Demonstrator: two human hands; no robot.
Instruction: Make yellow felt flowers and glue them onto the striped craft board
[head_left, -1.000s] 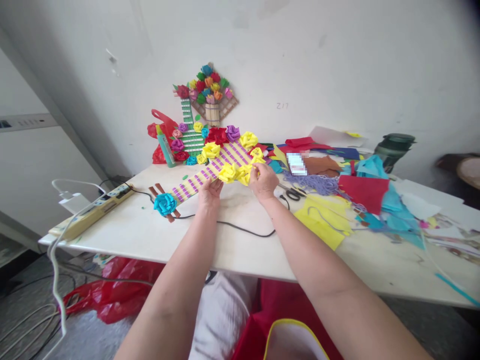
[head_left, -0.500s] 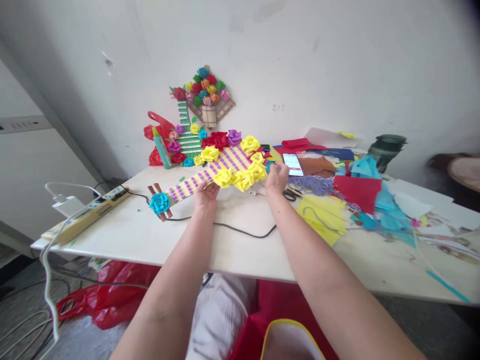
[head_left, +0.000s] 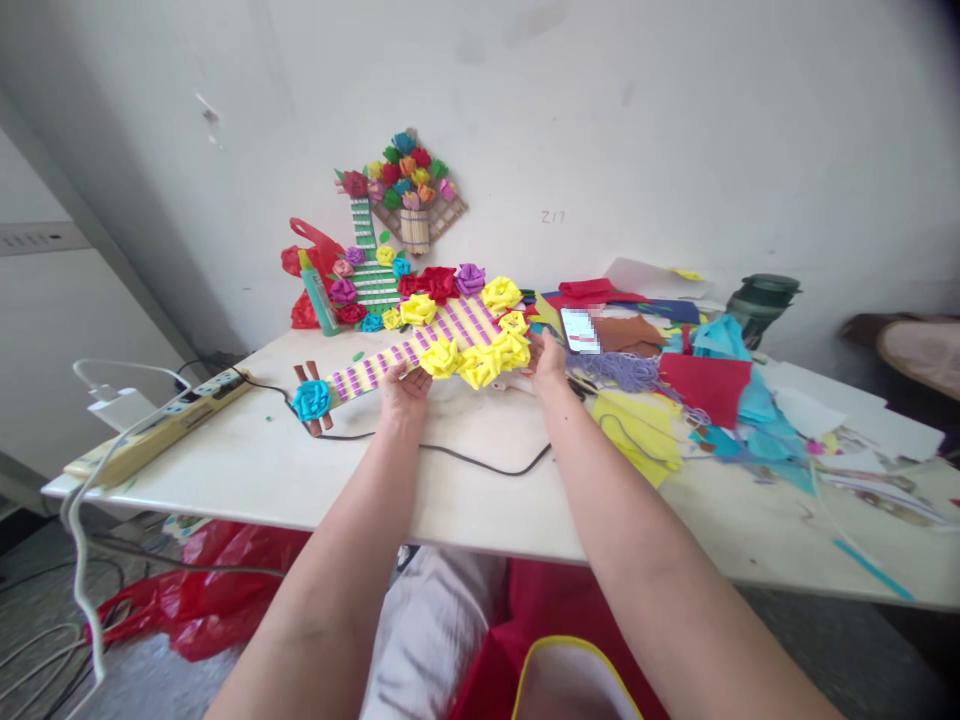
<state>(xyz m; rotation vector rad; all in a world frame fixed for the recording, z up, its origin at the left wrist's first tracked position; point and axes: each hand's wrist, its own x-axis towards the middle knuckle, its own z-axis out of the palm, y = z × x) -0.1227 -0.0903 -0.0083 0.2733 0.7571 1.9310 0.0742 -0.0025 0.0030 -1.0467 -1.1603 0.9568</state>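
Between my hands, raised over the table, is a guitar-shaped craft [head_left: 455,328] with cream and purple stripes, its body edged with yellow, red and purple flowers. A blue flower [head_left: 311,400] decorates the head of its neck, beside brown pegs. My left hand [head_left: 406,390] grips it from below where neck meets body, the fingers partly hidden underneath. At the body's right end, my right hand [head_left: 549,358] holds the edge, some fingers out of sight behind the flowers. A phone [head_left: 579,330] stands just beyond that hand.
Behind are a green flowered guitar craft [head_left: 375,287], a flower-basket piece [head_left: 416,232] and a glue bottle [head_left: 318,292]. A power strip [head_left: 157,425] lies left; a black cord [head_left: 480,462] crosses the front. Coloured sheets [head_left: 709,388], purple yarn [head_left: 615,370] and a dark bottle [head_left: 761,308] are right.
My right hand has gone from a raised, curled pose near the phone to the right edge of the guitar craft. The left hand keeps its hold. The view has shifted slightly.
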